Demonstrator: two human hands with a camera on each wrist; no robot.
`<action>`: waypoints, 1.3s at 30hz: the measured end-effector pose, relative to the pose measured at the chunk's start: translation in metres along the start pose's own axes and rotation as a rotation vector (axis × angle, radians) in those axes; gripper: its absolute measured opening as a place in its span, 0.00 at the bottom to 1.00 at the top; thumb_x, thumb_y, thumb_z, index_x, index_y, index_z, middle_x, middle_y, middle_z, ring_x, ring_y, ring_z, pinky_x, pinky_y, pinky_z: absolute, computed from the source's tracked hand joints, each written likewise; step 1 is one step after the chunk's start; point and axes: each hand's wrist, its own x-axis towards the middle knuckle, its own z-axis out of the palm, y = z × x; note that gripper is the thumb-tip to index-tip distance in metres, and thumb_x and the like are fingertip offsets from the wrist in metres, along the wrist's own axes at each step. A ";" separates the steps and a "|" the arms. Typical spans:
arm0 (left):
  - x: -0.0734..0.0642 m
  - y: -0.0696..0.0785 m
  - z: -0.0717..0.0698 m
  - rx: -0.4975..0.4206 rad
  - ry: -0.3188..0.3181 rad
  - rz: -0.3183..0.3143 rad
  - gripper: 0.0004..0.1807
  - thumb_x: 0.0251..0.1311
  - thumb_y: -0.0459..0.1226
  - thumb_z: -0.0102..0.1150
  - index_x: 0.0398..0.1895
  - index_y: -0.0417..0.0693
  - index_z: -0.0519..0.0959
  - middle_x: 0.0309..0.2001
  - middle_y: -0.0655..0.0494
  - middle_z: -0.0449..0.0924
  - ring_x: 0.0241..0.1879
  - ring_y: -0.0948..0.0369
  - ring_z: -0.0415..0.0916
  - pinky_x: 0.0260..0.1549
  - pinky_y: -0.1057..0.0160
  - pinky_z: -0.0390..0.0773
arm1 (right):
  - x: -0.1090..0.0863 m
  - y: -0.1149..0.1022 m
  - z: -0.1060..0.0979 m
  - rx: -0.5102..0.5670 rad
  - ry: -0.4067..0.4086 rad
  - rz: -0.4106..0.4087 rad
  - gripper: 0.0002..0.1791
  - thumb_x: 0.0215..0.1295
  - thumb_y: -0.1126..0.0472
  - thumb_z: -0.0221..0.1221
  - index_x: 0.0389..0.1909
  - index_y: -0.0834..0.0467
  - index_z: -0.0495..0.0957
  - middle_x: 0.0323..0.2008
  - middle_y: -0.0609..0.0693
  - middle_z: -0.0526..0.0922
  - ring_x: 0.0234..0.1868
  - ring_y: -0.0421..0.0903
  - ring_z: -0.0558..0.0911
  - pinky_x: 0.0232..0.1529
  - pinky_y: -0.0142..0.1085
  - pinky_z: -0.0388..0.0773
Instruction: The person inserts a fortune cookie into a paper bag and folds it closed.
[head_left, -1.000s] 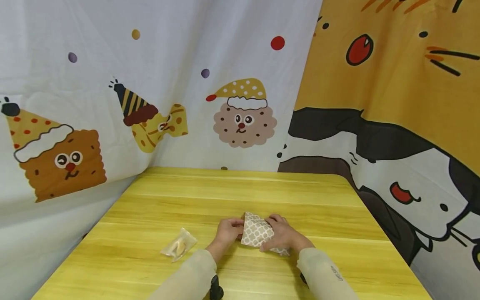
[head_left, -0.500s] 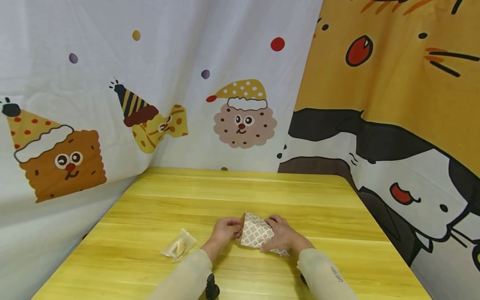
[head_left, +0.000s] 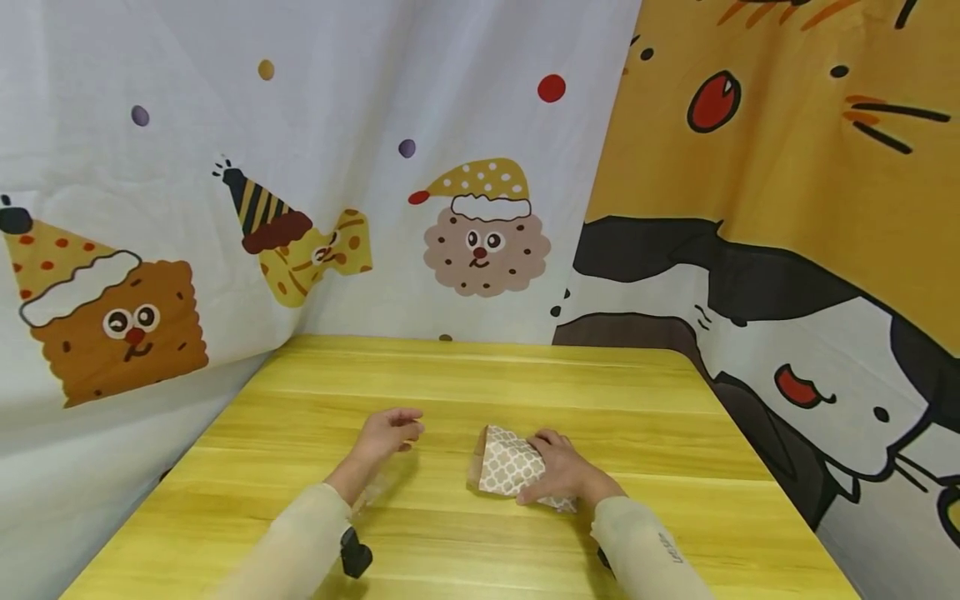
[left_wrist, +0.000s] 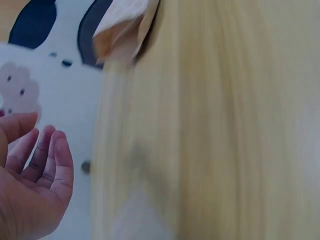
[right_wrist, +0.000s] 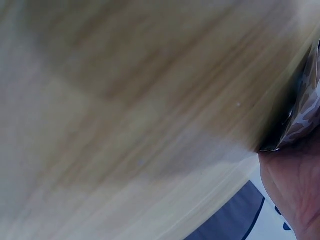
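Note:
A tan paper bag [head_left: 510,463] with a white lattice pattern lies on the table, its unfolded mouth facing left. My right hand [head_left: 559,472] grips it from above, thumb on the near side and fingers over the far side. In the right wrist view, only a sliver of the patterned bag [right_wrist: 306,112] shows beside the hand. Left of the bag, my left hand [head_left: 386,437] hovers over the table with relaxed fingers and nothing in them. Its wrist mostly hides a small clear packet [head_left: 369,493]. The left wrist view shows the bag's brown inside [left_wrist: 119,41].
A yellow wood-grain table [head_left: 480,383] spreads beneath both hands. Behind it hangs a white curtain [head_left: 345,100] with cartoon biscuits, and a cartoon cat print [head_left: 787,183] covers the right side.
My left hand has left the bag's mouth and moved left, over the clear packet. The right hand keeps its grip on the bag, which has stayed in place.

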 end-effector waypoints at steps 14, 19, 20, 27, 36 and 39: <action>-0.027 -0.031 -0.103 0.192 -0.090 -0.125 0.29 0.56 0.44 0.60 0.57 0.35 0.67 0.43 0.47 0.74 0.40 0.51 0.72 0.38 0.53 0.75 | 0.000 0.001 0.002 -0.004 0.001 0.004 0.61 0.32 0.33 0.68 0.67 0.58 0.55 0.65 0.56 0.52 0.64 0.56 0.52 0.55 0.54 0.60; -0.038 -0.041 -0.108 0.227 -0.151 -0.156 0.32 0.55 0.45 0.61 0.57 0.33 0.66 0.43 0.47 0.73 0.37 0.54 0.71 0.32 0.57 0.75 | 0.000 0.001 0.001 0.001 -0.007 0.018 0.61 0.32 0.33 0.69 0.67 0.58 0.55 0.66 0.55 0.51 0.65 0.56 0.51 0.56 0.54 0.59; -0.039 -0.042 -0.108 0.247 -0.155 -0.147 0.32 0.54 0.46 0.61 0.57 0.33 0.67 0.43 0.48 0.73 0.37 0.54 0.71 0.32 0.57 0.74 | 0.000 0.000 0.001 0.006 -0.007 0.021 0.62 0.31 0.33 0.69 0.67 0.57 0.54 0.66 0.55 0.51 0.65 0.56 0.51 0.56 0.54 0.60; -0.042 -0.042 -0.100 0.350 -0.188 -0.098 0.32 0.51 0.45 0.64 0.54 0.33 0.70 0.42 0.50 0.74 0.36 0.57 0.69 0.28 0.60 0.71 | 0.000 -0.001 -0.001 0.002 -0.003 0.026 0.62 0.31 0.33 0.69 0.67 0.57 0.55 0.65 0.55 0.51 0.64 0.56 0.52 0.55 0.54 0.61; -0.042 -0.041 -0.094 0.449 -0.142 -0.104 0.29 0.48 0.45 0.67 0.49 0.33 0.75 0.44 0.50 0.77 0.44 0.55 0.72 0.40 0.54 0.74 | 0.000 0.000 0.000 -0.015 -0.004 0.029 0.61 0.32 0.33 0.69 0.67 0.57 0.55 0.65 0.56 0.51 0.64 0.57 0.52 0.55 0.55 0.60; -0.039 -0.039 -0.094 0.431 -0.127 -0.104 0.27 0.49 0.43 0.66 0.48 0.33 0.74 0.42 0.50 0.77 0.40 0.56 0.72 0.36 0.57 0.75 | 0.001 0.000 -0.001 -0.017 -0.006 0.027 0.61 0.31 0.33 0.68 0.67 0.57 0.55 0.65 0.56 0.51 0.64 0.57 0.51 0.56 0.55 0.59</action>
